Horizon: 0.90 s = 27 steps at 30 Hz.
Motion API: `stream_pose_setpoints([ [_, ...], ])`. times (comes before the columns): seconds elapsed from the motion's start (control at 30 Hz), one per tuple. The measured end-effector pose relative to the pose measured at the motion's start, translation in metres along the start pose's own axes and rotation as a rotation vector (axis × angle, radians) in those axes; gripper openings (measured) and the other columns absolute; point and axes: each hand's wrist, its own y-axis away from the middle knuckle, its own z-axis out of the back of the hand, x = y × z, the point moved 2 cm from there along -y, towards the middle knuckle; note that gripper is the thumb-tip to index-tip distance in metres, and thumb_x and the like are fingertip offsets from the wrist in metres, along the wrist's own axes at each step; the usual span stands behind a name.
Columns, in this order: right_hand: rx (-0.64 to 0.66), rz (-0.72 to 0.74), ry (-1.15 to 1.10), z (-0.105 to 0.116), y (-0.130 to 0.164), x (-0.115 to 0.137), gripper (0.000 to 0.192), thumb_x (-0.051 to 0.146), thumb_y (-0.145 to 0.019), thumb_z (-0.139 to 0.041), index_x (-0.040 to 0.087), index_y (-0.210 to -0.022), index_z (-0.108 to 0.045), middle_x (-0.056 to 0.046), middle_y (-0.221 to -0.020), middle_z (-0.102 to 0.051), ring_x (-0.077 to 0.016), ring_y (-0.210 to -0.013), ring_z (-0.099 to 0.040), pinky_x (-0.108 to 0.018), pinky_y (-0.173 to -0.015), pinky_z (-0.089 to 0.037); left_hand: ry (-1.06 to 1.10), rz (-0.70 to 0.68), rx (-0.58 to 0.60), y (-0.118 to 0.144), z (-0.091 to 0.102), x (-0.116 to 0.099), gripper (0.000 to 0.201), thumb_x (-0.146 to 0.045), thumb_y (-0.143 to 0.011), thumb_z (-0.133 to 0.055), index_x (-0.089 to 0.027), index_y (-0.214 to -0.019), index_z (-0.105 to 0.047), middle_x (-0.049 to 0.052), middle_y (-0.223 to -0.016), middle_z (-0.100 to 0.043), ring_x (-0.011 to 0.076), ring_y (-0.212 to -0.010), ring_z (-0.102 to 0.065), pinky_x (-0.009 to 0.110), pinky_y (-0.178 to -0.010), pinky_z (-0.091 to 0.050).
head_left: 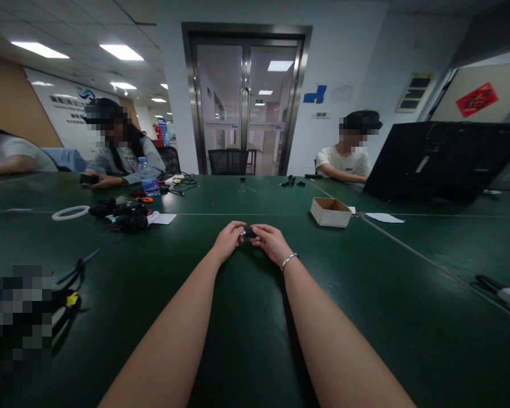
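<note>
A long dark green table (246, 340) fills the room from the near edge to the glass double doors with steel frames (245, 99) at the back. On its right side leans a big open black case lid (446, 161), with a person in a white T-shirt (344, 160) seated just beside it. Across on the left sits a person in a grey top (125, 158), a clear plastic water bottle with a blue label (147, 177) standing near that person's arm.

Nearer the middle, a small open cardboard box (330, 212) rests on the table, well apart from a heap of black parts (121, 215) and a white ring (70, 213) on the left. Black-handled pliers with a yellow tip (72, 280) lie at the near left.

Both bare forearms stretch forward over the table and the hands meet at its centre. The left hand (228, 241) and the right hand (272, 241), a silver bracelet (289, 260) at its wrist, pinch a small black piece (250, 232) between them, fingertips drawn in narrow around it from either side. The piece sits just above the tabletop, too small to make out its shape.
</note>
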Motion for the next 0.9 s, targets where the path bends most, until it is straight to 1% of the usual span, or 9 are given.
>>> stream_pose_setpoints([
  [0.17,-0.016,-0.005,0.003,-0.0011,0.0010,0.0014,0.007,0.008,-0.079,-0.072,0.010,-0.084,-0.067,-0.004,-0.068,-0.065,-0.0109,-0.054,-0.062,-0.018,-0.051,-0.054,-0.008,0.016,0.020,0.0000,-0.0005,-0.0010,0.029,-0.024,-0.085,-0.045,-0.014,-0.109,-0.058,-0.001,-0.062,-0.053,0.0085,-0.049,-0.045,0.018,-0.045,-0.033],
  [0.27,-0.030,-0.012,0.000,-0.0024,0.0023,0.0024,0.006,0.006,-0.080,-0.069,0.010,-0.083,-0.067,-0.004,-0.068,-0.065,-0.0109,-0.054,-0.062,-0.018,-0.050,-0.053,-0.022,-0.006,0.008,0.0003,-0.0005,-0.0018,0.029,-0.023,-0.083,-0.048,-0.015,-0.110,-0.058,-0.001,-0.066,-0.055,0.0083,-0.051,-0.046,0.018,-0.046,-0.033],
  [0.37,-0.027,-0.011,0.003,-0.0028,0.0027,0.0028,0.006,0.006,-0.080,-0.069,0.010,-0.083,-0.067,-0.004,-0.068,-0.065,-0.0108,-0.054,-0.062,-0.018,-0.050,-0.053,-0.023,-0.015,0.021,-0.0007,-0.0006,-0.0002,0.027,-0.027,-0.086,-0.045,-0.014,-0.105,-0.059,-0.002,-0.060,-0.051,0.0085,-0.048,-0.043,0.019,-0.046,-0.032],
  [0.47,-0.017,-0.006,0.006,-0.0022,0.0021,0.0024,0.008,0.008,-0.078,-0.072,0.010,-0.084,-0.067,-0.005,-0.069,-0.065,-0.0111,-0.055,-0.062,-0.018,-0.051,-0.053,-0.029,-0.031,0.000,-0.0023,-0.0001,0.0023,0.026,-0.025,-0.084,-0.048,-0.015,-0.103,-0.061,-0.002,-0.064,-0.053,0.0083,-0.050,-0.045,0.019,-0.048,-0.033],
  [0.57,-0.007,-0.008,0.010,-0.0019,0.0015,0.0020,0.008,0.008,-0.078,-0.073,0.010,-0.082,-0.067,-0.005,-0.069,-0.065,-0.0109,-0.055,-0.061,-0.018,-0.051,-0.054,-0.045,-0.057,0.018,-0.0027,-0.0002,0.0032,0.026,-0.030,-0.086,-0.045,-0.014,-0.097,-0.062,-0.001,-0.060,-0.051,0.0086,-0.049,-0.044,0.019,-0.047,-0.032],
  [0.63,-0.010,-0.009,0.004,-0.0019,0.0014,0.0019,0.006,0.007,-0.079,-0.072,0.010,-0.083,-0.068,-0.005,-0.069,-0.065,-0.0109,-0.055,-0.062,-0.018,-0.051,-0.054,-0.034,-0.033,0.017,-0.0022,0.0002,0.0029,0.027,-0.032,-0.085,-0.046,-0.016,-0.099,-0.062,-0.001,-0.064,-0.054,0.0086,-0.050,-0.045,0.019,-0.045,-0.031],
  [0.7,-0.014,-0.008,-0.003,-0.0020,0.0015,0.0018,0.006,0.007,-0.079,-0.071,0.010,-0.084,-0.067,-0.005,-0.069,-0.065,-0.0111,-0.055,-0.062,-0.018,-0.051,-0.054,-0.011,0.008,0.016,-0.0015,0.0009,0.0021,0.028,-0.029,-0.082,-0.050,-0.017,-0.105,-0.060,0.000,-0.070,-0.057,0.0084,-0.051,-0.047,0.019,-0.045,-0.031],
  [0.83,-0.007,-0.009,0.001,-0.0022,0.0010,0.0013,0.005,0.008,-0.080,-0.071,0.011,-0.083,-0.068,-0.005,-0.068,-0.065,-0.0113,-0.056,-0.063,-0.018,-0.051,-0.054,0.010,0.015,0.056,-0.0003,0.0006,-0.0011,0.028,-0.031,-0.084,-0.045,-0.015,-0.100,-0.061,-0.001,-0.060,-0.053,0.0085,-0.047,-0.043,0.019,-0.045,-0.031],
  [0.9,-0.009,-0.007,-0.002,-0.0020,0.0006,0.0011,0.005,0.008,-0.080,-0.071,0.011,-0.083,-0.068,-0.004,-0.068,-0.065,-0.0113,-0.056,-0.063,-0.018,-0.051,-0.054,-0.001,0.013,0.036,0.0001,0.0006,-0.0020,0.027,-0.029,-0.082,-0.048,-0.016,-0.101,-0.062,0.000,-0.065,-0.056,0.0084,-0.049,-0.046,0.019,-0.045,-0.032],
])
